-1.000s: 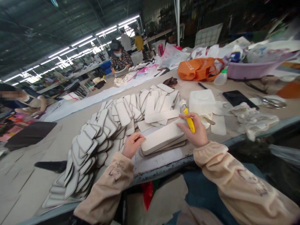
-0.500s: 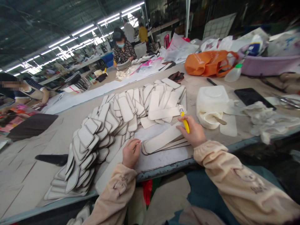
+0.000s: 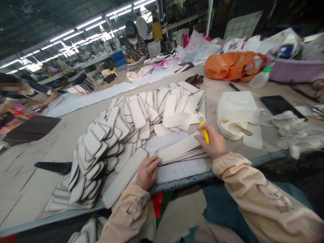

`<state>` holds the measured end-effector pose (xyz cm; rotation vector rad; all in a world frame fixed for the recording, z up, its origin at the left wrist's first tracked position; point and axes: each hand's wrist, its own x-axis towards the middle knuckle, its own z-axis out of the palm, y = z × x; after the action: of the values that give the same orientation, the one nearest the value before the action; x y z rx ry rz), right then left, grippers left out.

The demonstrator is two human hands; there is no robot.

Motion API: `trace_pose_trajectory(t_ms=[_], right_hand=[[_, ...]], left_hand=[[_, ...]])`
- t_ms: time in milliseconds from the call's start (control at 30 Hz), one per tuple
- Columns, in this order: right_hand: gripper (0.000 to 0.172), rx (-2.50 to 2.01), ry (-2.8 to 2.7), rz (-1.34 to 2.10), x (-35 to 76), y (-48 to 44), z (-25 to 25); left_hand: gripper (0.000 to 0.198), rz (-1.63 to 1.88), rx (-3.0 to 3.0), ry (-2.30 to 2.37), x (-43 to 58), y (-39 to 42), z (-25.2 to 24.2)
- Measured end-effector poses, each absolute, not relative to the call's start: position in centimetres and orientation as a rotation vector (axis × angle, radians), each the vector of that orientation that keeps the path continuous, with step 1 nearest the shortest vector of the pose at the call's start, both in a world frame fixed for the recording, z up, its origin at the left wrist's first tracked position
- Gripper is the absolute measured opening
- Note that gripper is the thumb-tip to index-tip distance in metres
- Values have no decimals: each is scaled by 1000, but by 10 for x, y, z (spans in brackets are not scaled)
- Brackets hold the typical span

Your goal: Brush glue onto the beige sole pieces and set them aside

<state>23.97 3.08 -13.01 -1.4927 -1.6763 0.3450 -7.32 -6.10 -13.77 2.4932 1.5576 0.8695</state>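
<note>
We have the stack of strips (image 3: 179,149) between our hands, long axis slanting up rightward; left hand (image 3: 147,172) at its left end, grip unclear; right hand (image 3: 215,143), at the other end, grasping a brush (image 3: 206,135)

The left hand (image 3: 147,172) is loosely bent, back upward; the right hand (image 3: 214,140), farther off, curls in a grip; left forearm (image 3: 126,214) and right forearm (image 3: 263,190) slant inward.

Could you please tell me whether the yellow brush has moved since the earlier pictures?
Yes: against the white container, the yellow brush in the right hand has shifted left, with a wider gap between them.
</note>
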Motion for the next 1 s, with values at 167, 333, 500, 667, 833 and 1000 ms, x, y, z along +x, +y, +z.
trace_pose_trajectory(t_ms=[167,333,500,667,833,1000], right_hand=[[31,-1520,-1724,297,240,31,-131],[33,-1522,-1746,287,239,33,-134],[32,-1604,-1731,254,239,33,-132],[33,-1670,-1723,248,240,35,-132],[33,-1683,-1774,236,240,35,-136],[33,-1720,-1838,211,239,34,-138]], left_hand=[[43,877,2692,1426,-75,-59,-142],[45,850,2738,1390,-75,-58,-142],[45,805,2764,1378,-75,-58,-142],[47,761,2806,1370,-77,-56,-145],[46,750,2836,1373,-78,-55,-145],[44,725,2848,1368,-79,-54,-145]])
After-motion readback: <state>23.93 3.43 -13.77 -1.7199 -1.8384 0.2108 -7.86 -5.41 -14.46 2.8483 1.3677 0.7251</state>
